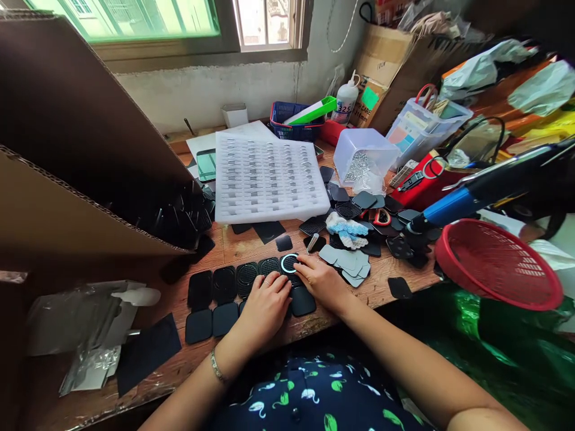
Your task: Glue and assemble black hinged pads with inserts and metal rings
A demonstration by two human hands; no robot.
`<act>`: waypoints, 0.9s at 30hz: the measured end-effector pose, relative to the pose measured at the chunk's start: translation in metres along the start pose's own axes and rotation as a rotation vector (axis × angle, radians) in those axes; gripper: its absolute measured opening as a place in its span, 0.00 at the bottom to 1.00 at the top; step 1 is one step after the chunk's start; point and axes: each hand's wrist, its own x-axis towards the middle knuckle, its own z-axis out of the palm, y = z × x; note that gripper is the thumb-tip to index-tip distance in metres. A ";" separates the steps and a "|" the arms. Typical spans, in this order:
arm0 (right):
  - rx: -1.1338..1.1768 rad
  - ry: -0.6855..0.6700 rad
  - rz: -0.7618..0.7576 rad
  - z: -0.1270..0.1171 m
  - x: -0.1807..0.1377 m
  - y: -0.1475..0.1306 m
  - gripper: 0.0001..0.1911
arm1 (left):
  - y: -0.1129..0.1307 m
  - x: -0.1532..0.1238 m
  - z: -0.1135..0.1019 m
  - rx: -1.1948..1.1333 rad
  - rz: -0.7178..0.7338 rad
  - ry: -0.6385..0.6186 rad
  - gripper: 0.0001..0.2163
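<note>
Two rows of black rounded-square pads [223,284] lie along the near edge of the wooden table [386,281]. My left hand [266,306] rests flat on the pads near the right end of the rows, fingers together. My right hand [320,280] sits beside it, fingertips touching a pad that carries a silvery ring [288,263]. Whether either hand pinches anything is hidden by the fingers. Loose grey and black pads [348,262] are heaped just right of my right hand.
A white foam tray [265,173] of small metal parts lies behind the rows. An open cardboard box [90,155] of black pads lies at left, a red mesh basket [496,263] and blue-handled tool [467,200] at right, a clear tub [365,157] behind.
</note>
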 end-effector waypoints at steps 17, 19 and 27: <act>0.138 0.284 0.111 -0.075 0.035 0.017 0.17 | -0.008 0.007 0.005 -0.045 0.008 0.074 0.14; 0.050 0.221 0.274 -0.084 0.075 0.044 0.16 | -0.007 0.007 0.003 -0.047 0.009 0.103 0.14; -0.070 -0.188 0.450 -0.058 0.166 0.123 0.09 | -0.012 -0.013 -0.004 -0.034 -0.033 0.127 0.15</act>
